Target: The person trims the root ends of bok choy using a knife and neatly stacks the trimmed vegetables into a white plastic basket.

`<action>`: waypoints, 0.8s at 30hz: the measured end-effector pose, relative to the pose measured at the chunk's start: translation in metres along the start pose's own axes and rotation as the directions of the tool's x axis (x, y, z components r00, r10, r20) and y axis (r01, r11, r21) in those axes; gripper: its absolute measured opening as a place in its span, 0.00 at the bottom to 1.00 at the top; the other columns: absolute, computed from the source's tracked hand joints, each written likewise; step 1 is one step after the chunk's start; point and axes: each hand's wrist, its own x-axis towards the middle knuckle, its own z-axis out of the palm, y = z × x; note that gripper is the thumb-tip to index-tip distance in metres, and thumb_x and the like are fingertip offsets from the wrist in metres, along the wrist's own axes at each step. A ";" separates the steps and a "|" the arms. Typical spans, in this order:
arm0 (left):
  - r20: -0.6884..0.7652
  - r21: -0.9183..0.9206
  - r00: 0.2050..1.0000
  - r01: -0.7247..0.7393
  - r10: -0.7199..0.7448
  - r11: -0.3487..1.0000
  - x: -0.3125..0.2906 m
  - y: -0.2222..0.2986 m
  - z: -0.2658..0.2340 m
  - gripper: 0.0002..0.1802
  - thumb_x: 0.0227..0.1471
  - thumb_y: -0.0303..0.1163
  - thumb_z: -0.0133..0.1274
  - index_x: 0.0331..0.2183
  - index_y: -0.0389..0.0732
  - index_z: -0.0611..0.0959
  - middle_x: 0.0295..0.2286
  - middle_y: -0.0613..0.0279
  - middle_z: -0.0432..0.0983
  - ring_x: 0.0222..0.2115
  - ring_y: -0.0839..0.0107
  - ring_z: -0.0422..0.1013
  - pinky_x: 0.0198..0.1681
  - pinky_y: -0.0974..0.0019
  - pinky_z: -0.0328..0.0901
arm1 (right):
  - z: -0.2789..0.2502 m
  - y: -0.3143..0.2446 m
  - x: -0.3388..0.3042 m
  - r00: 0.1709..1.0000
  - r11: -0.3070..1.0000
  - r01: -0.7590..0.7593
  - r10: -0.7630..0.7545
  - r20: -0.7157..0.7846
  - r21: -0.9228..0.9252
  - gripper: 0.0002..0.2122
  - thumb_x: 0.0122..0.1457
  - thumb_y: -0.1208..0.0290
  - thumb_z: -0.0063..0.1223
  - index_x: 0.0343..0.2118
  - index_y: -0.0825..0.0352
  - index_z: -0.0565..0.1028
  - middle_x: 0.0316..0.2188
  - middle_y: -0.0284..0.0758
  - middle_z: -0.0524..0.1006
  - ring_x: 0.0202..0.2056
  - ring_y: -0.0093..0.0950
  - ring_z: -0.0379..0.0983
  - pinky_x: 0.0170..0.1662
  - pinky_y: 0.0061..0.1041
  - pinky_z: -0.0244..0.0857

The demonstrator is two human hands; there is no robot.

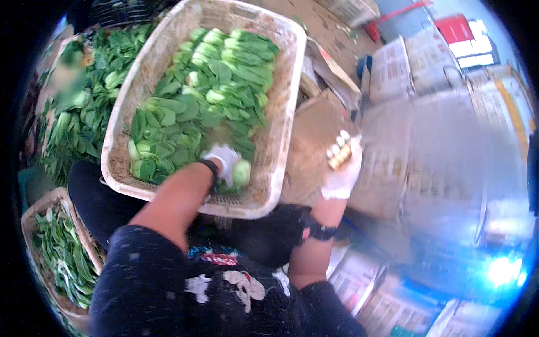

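Note:
My left hand (223, 160), in a white glove, reaches into the near part of a large off-white plastic crate (287, 135). Against its fingers sits a pale green bok choy (241, 173) with its base turned up, and the hand appears to grip it; blur hides the fingertips. Several rows of bok choy (236, 62) lie in the crate, leaves overlapping. Outside the crate's right wall, my gloved right hand (342, 174) is raised with its fingers curled closed. Yellowish-tan segments show at those fingers; whether they are a held thing or soiled glove, I cannot make out.
Loose leafy greens (84, 118) are heaped left of the crate. A smaller crate of greens (62, 253) stands at lower left. Stacked pale crates (426, 140) fill the right side, and cardboard (320, 123) lies between. A bright glare (502, 271) washes out the lower right.

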 end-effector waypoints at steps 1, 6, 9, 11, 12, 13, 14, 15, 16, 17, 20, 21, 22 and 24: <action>-0.060 -0.145 0.998 0.005 -0.014 0.989 -0.015 -0.016 -0.004 0.43 0.19 0.54 0.67 0.42 0.47 0.77 0.37 0.57 0.75 0.42 0.58 0.68 0.46 0.53 0.61 | 0.004 0.012 0.004 0.994 0.994 0.092 -0.096 -0.058 -0.060 0.14 0.59 0.61 0.47 0.38 0.69 0.70 0.26 0.30 0.71 0.22 0.20 0.65 0.24 0.18 0.62; -0.688 -0.529 0.708 -0.336 -0.162 0.780 -0.091 -0.079 0.004 0.50 0.20 0.51 0.71 0.48 0.41 0.71 0.47 0.50 0.65 0.51 0.54 0.58 0.56 0.58 0.54 | -0.006 0.014 0.008 1.000 1.000 0.008 -0.008 -0.018 -0.023 0.14 0.62 0.61 0.44 0.37 0.70 0.71 0.24 0.29 0.70 0.19 0.17 0.62 0.20 0.14 0.59; -0.767 -0.614 0.575 -0.526 -0.286 0.589 -0.148 -0.102 0.002 0.55 0.20 0.37 0.74 0.53 0.39 0.65 0.51 0.58 0.62 0.53 0.65 0.58 0.58 0.63 0.51 | -0.005 0.010 0.004 0.998 0.998 0.051 -0.052 -0.031 -0.045 0.14 0.61 0.63 0.46 0.38 0.72 0.71 0.23 0.29 0.70 0.18 0.16 0.59 0.20 0.14 0.56; -0.766 -0.642 0.512 -0.628 -0.388 0.440 -0.178 -0.117 0.009 0.57 0.20 0.33 0.74 0.54 0.39 0.62 0.52 0.60 0.61 0.54 0.69 0.57 0.59 0.64 0.50 | 0.012 0.020 -0.001 0.995 0.992 0.069 -0.076 -0.071 -0.104 0.14 0.60 0.63 0.46 0.38 0.70 0.71 0.24 0.29 0.71 0.21 0.15 0.62 0.22 0.14 0.57; -0.727 -0.680 0.521 -0.637 -0.448 0.363 -0.194 -0.119 0.008 0.57 0.18 0.40 0.74 0.53 0.40 0.64 0.53 0.54 0.56 0.55 0.60 0.54 0.60 0.62 0.49 | 0.018 0.024 -0.001 0.997 0.992 0.057 -0.063 -0.054 -0.109 0.13 0.60 0.63 0.46 0.38 0.70 0.71 0.25 0.29 0.71 0.22 0.15 0.63 0.22 0.14 0.57; -0.724 -0.687 0.512 -0.603 -0.462 0.407 -0.207 -0.124 0.009 0.57 0.19 0.40 0.74 0.53 0.39 0.63 0.53 0.54 0.57 0.55 0.61 0.54 0.60 0.63 0.49 | 0.024 0.030 -0.001 0.996 0.986 0.053 -0.064 -0.063 -0.155 0.12 0.60 0.63 0.46 0.38 0.69 0.72 0.25 0.28 0.71 0.22 0.15 0.63 0.23 0.14 0.57; -0.719 -0.693 0.509 -0.568 -0.473 0.444 -0.220 -0.128 0.009 0.57 0.19 0.39 0.74 0.54 0.39 0.63 0.53 0.55 0.57 0.56 0.62 0.54 0.60 0.63 0.49 | 0.031 0.033 -0.004 0.995 0.977 0.052 -0.069 -0.078 -0.205 0.12 0.60 0.64 0.46 0.38 0.69 0.72 0.26 0.28 0.71 0.22 0.15 0.63 0.23 0.14 0.57; -0.718 -0.695 0.505 -0.558 -0.480 0.453 -0.225 -0.132 0.010 0.57 0.20 0.39 0.74 0.54 0.39 0.63 0.51 0.56 0.59 0.55 0.64 0.56 0.60 0.63 0.50 | 0.034 0.035 -0.004 0.997 0.965 0.071 -0.077 -0.014 -0.254 0.11 0.59 0.64 0.47 0.37 0.66 0.72 0.25 0.26 0.71 0.22 0.15 0.63 0.25 0.14 0.57; -0.725 -0.687 0.476 -0.547 -0.498 0.477 -0.233 -0.136 0.010 0.57 0.21 0.36 0.73 0.54 0.39 0.62 0.50 0.59 0.63 0.53 0.67 0.59 0.58 0.65 0.52 | 0.035 0.038 -0.006 0.997 0.953 0.063 -0.076 -0.032 -0.298 0.10 0.59 0.64 0.47 0.37 0.66 0.73 0.25 0.26 0.71 0.22 0.15 0.63 0.25 0.14 0.57; -0.687 -0.692 0.465 -0.653 -0.559 0.307 -0.248 -0.131 0.000 0.55 0.22 0.34 0.72 0.55 0.39 0.62 0.50 0.60 0.63 0.51 0.69 0.60 0.57 0.66 0.53 | 0.040 0.043 -0.008 0.996 0.942 0.056 -0.077 -0.050 -0.331 0.10 0.58 0.63 0.47 0.37 0.65 0.73 0.25 0.25 0.71 0.22 0.14 0.63 0.25 0.14 0.57; -0.584 -0.602 0.382 -0.796 -0.716 0.066 -0.269 -0.163 -0.004 0.35 0.41 0.34 0.61 0.52 0.41 0.67 0.45 0.65 0.69 0.46 0.72 0.66 0.52 0.65 0.60 | 0.040 0.050 -0.005 0.996 0.919 0.037 -0.064 -0.056 -0.393 0.09 0.57 0.63 0.48 0.36 0.61 0.72 0.24 0.25 0.71 0.22 0.13 0.63 0.24 0.14 0.57; -0.413 -0.535 0.505 -0.808 -0.758 -0.248 -0.277 -0.182 0.004 0.31 0.44 0.36 0.59 0.51 0.42 0.68 0.43 0.64 0.71 0.43 0.71 0.68 0.49 0.63 0.63 | 0.040 0.054 -0.003 0.998 0.918 0.022 -0.044 -0.047 -0.395 0.09 0.57 0.63 0.48 0.37 0.61 0.72 0.24 0.25 0.71 0.22 0.13 0.63 0.24 0.13 0.57; -0.254 -0.393 0.640 -0.753 -0.726 -0.527 -0.285 -0.197 0.010 0.27 0.48 0.37 0.56 0.49 0.42 0.70 0.41 0.63 0.72 0.41 0.70 0.70 0.46 0.62 0.66 | 0.037 0.059 0.001 0.999 0.920 0.003 -0.021 -0.041 -0.392 0.09 0.57 0.63 0.49 0.37 0.61 0.72 0.24 0.25 0.71 0.22 0.14 0.63 0.24 0.13 0.57; -0.320 -0.302 0.605 -0.794 -0.729 -0.527 -0.293 -0.220 0.023 0.23 0.51 0.38 0.53 0.48 0.43 0.70 0.40 0.60 0.74 0.37 0.66 0.72 0.41 0.59 0.69 | 0.031 0.059 0.002 0.999 0.916 -0.006 -0.009 -0.035 -0.402 0.09 0.57 0.62 0.49 0.36 0.61 0.72 0.22 0.24 0.69 0.21 0.13 0.62 0.23 0.13 0.56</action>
